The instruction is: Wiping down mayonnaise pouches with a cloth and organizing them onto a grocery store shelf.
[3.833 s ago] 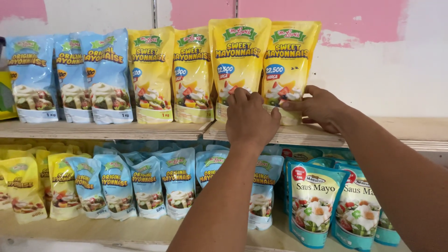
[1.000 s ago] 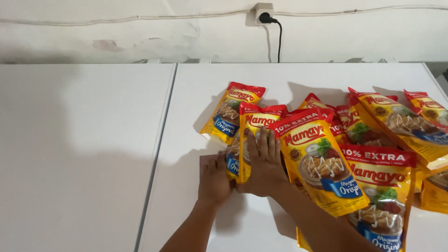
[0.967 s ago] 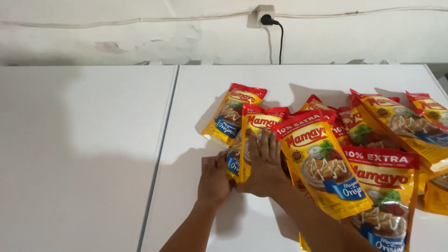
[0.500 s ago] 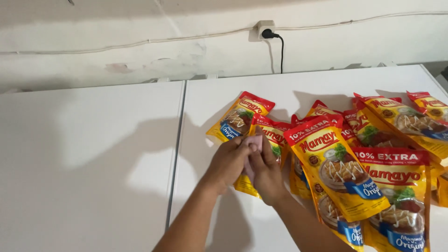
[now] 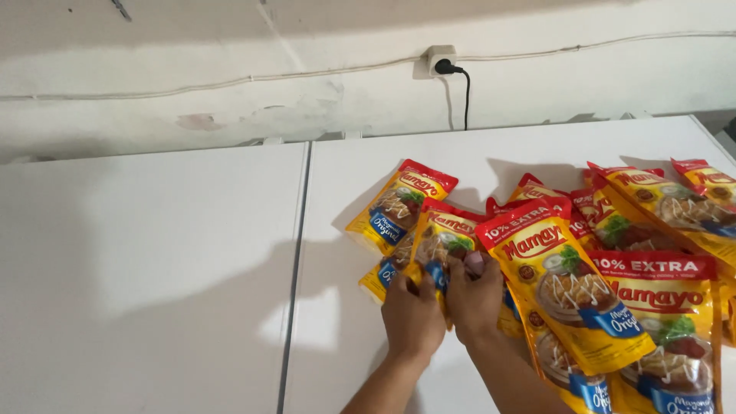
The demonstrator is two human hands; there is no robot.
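Hands, left hand [image 5: 412, 316] and right hand [image 5: 474, 295], grip yellow pouch [image 5: 441, 244] just above them.

White table [image 5: 153, 253] carries scattered yellow sauce pouches [image 5: 401, 205].

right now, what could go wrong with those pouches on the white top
1. Both hands, left and right, grip one small pouch that other pouches overlap. Pulling it out may drag its neighbours along.
2. The big pouches lie heaped and tilted by the right forearm; a nudge might slide them off the near edge.
3. The gap between the two white tops lies close by, so a pouch corner pushed left could catch there.
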